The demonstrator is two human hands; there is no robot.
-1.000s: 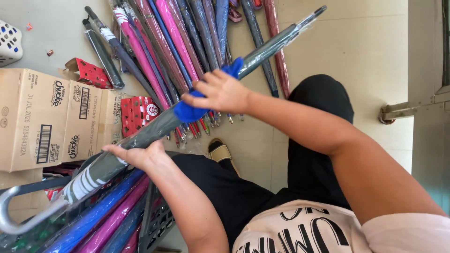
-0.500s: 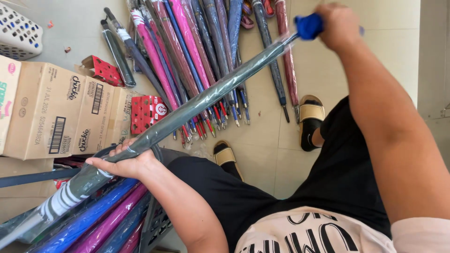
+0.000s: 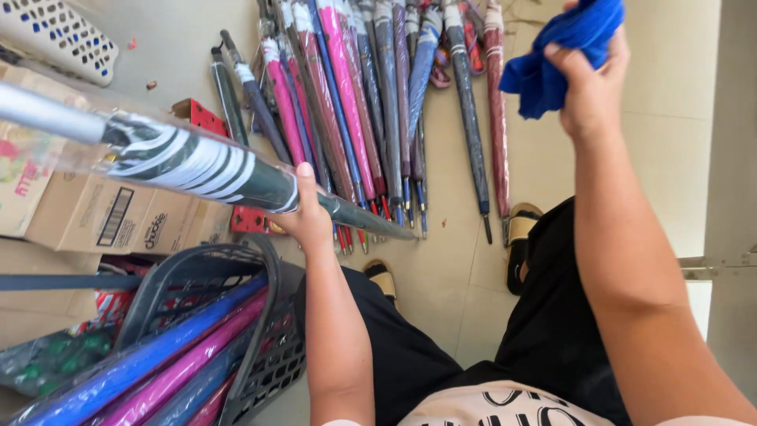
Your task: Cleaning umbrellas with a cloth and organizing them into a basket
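Left hand (image 3: 303,213) gripping wrapped umbrella (image 3: 197,166); right hand (image 3: 591,87) raised, clutching blue cloth (image 3: 560,47).

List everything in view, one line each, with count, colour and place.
wrapped umbrella: one, dark with white stripes, held upper left
blue cloth: one, top right
umbrellas on floor: many, pink, grey, blue, red, fanned at top centre
plastic basket: one, dark grey, lower left, holding blue and pink umbrellas
cardboard boxes: several, brown, left
white basket: one, top left
sandals: two, tan, on feet
left hand: gripping the wrapped umbrella
right hand: raised, clutching the cloth
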